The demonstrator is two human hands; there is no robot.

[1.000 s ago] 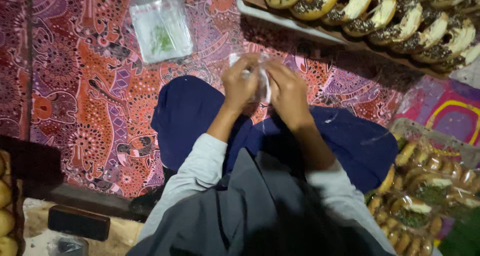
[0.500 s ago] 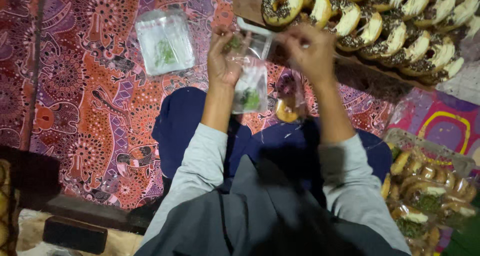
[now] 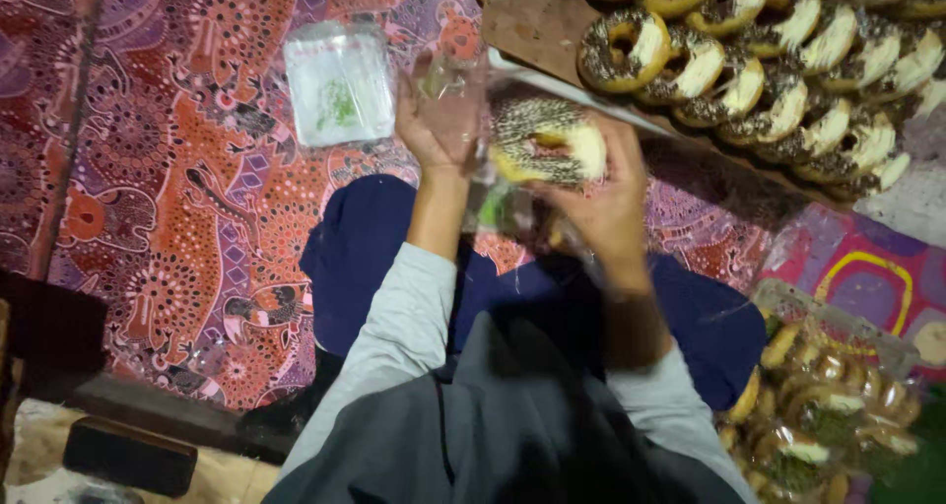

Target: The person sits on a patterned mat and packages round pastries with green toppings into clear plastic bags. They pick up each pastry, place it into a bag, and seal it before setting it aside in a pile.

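Observation:
My right hand (image 3: 603, 197) holds a ring doughnut (image 3: 548, 141) topped with dark sprinkles and white shreds, just in front of my chest. My left hand (image 3: 434, 125) grips a clear plastic bag (image 3: 463, 110) right beside the doughnut, on its left. The bag hangs down between my hands, blurred. Both forearms wear grey sleeves above my dark blue lap.
A wooden board (image 3: 532, 21) at the upper right carries rows of similar doughnuts (image 3: 769, 61). A stack of clear bags (image 3: 339, 82) lies on the red patterned cloth (image 3: 168, 199). Bagged doughnuts (image 3: 828, 415) pile up at the lower right. A dark block (image 3: 128, 455) sits at the lower left.
My hands rose from my lap toward the board. The right hand has taken a doughnut and brought it next to the bag in my left hand.

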